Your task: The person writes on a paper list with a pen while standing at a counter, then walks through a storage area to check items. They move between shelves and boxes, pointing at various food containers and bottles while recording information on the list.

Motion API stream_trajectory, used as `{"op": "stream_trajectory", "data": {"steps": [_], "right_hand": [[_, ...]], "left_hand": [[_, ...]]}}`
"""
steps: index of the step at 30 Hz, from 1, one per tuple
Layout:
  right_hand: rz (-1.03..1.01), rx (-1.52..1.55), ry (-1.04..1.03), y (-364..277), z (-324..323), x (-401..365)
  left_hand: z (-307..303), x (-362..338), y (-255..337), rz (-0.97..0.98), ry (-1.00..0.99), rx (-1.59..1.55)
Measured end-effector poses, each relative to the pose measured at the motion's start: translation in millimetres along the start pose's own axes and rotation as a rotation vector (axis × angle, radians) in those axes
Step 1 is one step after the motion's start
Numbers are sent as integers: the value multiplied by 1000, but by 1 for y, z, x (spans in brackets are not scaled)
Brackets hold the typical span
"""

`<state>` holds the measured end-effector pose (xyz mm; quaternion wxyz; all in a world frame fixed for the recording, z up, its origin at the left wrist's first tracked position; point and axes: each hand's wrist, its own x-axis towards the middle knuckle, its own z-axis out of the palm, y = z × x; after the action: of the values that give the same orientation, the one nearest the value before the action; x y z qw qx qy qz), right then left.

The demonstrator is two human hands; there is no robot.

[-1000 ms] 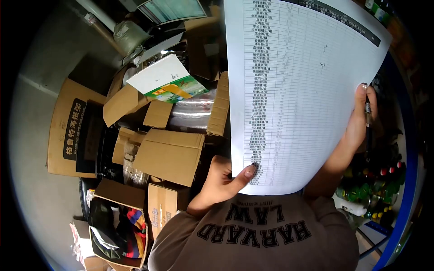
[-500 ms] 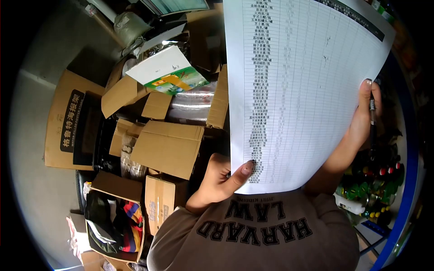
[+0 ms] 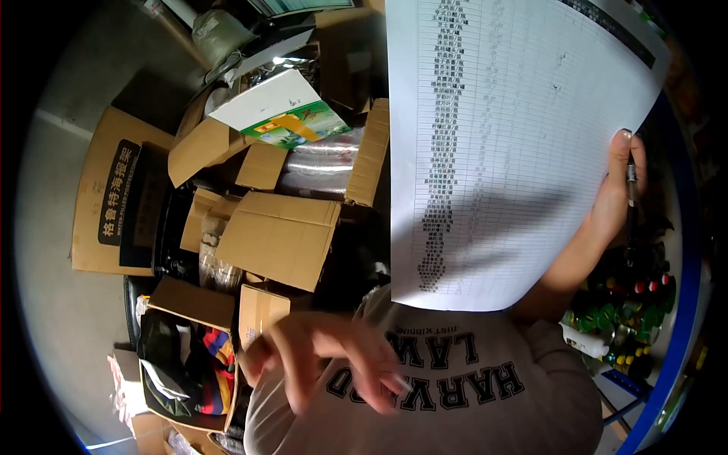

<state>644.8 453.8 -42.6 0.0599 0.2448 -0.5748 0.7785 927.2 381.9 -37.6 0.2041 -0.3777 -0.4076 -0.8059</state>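
Observation:
A printed sheet [image 3: 493,174] with rows of Chinese text and a grid hangs in front of my chest, slightly curled at its right edge. My right hand [image 3: 613,199] grips that edge, thumb on the front, and also holds a dark pen [image 3: 632,201] pointing down. Away from the paper, my left hand [image 3: 326,353] hovers before my grey shirt [image 3: 455,387], lower left of the sheet. Its fingers are spread and a little blurred, with nothing in them. A shadow falls across the lower part of the sheet.
Several open cardboard boxes [image 3: 280,241] are stacked at left; one contains plastic-wrapped cylinders [image 3: 322,161]. A box of dark and striped cloth [image 3: 216,371] is lower left. A large labelled carton [image 3: 106,201] leans by the wall. Bottles [image 3: 633,303] stand at right behind a blue frame [image 3: 686,280].
My left hand has let go of the sheet's lower left edge and moved down and left, its fingers opening. My right hand still holds the sheet and pen. A shadow now crosses the paper.

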Motion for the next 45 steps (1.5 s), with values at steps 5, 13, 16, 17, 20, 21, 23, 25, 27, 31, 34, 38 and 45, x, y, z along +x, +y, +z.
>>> {"op": "stream_trajectory", "data": {"steps": [5,13,16,17,20,21,23,25,27,31,34,38,45], "right_hand": [[91,243,-176,2,-4,-5],[50,210,-167,-6,-4,-7],[59,221,-156,-3,-5,-7],[64,226,-154,-2,-5,-8],[97,283,-169,-4,-3,-11],[110,309,-177,-6,-1,-12],[137,362,-193,-9,2,-15],[145,396,-197,-9,5,-15],[139,406,-195,-6,6,-16],[152,389,-208,-5,4,-16],[157,333,-173,-9,7,-19],[118,205,-122,-7,8,-16],[39,98,-26,2,2,-7]], "left_hand": [[21,32,-4,-290,-330,39],[31,30,-6,-342,-372,-204],[53,20,-24,-75,-146,-138],[57,15,-29,-1,-94,-115],[60,6,-34,87,-66,-38],[60,5,-34,92,-73,-17],[61,4,-33,93,-59,2],[62,4,-31,90,-34,-2],[62,6,-29,75,-19,-7],[59,4,-25,43,-69,57],[56,3,-20,-9,-70,38],[31,15,-9,-174,-251,56],[3,7,-8,-154,360,-340]]}}
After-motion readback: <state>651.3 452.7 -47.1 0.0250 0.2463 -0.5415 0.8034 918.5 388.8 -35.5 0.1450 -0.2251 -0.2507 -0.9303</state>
